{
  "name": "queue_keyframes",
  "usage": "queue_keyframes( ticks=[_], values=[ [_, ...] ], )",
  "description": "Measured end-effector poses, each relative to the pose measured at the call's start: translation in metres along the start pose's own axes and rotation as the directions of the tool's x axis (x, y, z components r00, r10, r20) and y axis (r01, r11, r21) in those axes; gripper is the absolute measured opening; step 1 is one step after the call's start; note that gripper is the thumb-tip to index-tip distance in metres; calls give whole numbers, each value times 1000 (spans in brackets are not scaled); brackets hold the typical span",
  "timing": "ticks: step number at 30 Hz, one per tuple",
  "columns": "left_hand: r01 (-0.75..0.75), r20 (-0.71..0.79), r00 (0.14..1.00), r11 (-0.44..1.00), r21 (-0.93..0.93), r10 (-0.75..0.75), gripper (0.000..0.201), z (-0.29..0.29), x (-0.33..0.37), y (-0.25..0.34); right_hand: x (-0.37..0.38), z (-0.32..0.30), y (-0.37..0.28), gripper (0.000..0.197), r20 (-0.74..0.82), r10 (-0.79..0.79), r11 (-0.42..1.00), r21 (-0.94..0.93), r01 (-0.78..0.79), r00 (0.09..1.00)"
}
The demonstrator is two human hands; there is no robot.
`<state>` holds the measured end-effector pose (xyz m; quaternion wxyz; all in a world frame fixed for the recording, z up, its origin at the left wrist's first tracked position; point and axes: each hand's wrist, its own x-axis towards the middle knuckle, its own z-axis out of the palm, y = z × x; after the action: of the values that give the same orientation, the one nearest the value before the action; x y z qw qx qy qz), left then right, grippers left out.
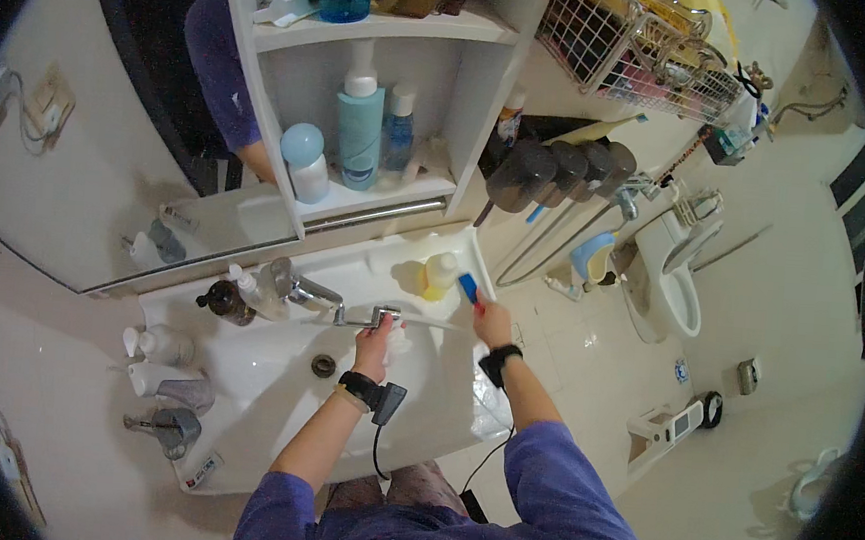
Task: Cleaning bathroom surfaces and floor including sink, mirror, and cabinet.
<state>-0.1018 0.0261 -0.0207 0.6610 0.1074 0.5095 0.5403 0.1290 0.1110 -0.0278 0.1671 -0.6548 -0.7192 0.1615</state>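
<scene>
I stand over a white washbasin [246,357]. My left hand [375,344] grips the chrome pull-out spray head [374,316] of the tap [296,289], held over the bowl near the drain [324,365]. Something white, perhaps foam or a cloth, shows beside that hand. My right hand [492,321] holds a blue sponge [468,288] against the basin's right rim, just beside a yellow bottle [439,276]. Both wrists wear black bands, and a cable hangs from the left one.
A dark pump bottle [225,301] and white bottles [159,343] stand on the basin's left ledge. Shelves above carry a teal bottle [359,124] and a round-capped jar [305,159]. A mirror [111,137] is left, a wire basket [639,49] and toilet [678,277] right.
</scene>
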Motion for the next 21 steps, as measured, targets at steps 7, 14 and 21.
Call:
queue_keyframes(
  ticks=[7, 14, 21],
  values=[
    [-229, -145, 967, 964, -135, 210, 15, 16, 13, 4, -100, -38, 29, 39, 197, 103, 992, 58, -116, 975],
    [-265, -207, 950, 955, -133, 235, 17, 23, 35, -11, -8, -10, 1, 36, 41, 7, 996, 83, -10, 999],
    [-296, -244, 925, 955, 19, 291, 18, 14, 27, -4, -95, -25, 2, 38, 251, 108, 979, 141, -146, 962]
  ],
)
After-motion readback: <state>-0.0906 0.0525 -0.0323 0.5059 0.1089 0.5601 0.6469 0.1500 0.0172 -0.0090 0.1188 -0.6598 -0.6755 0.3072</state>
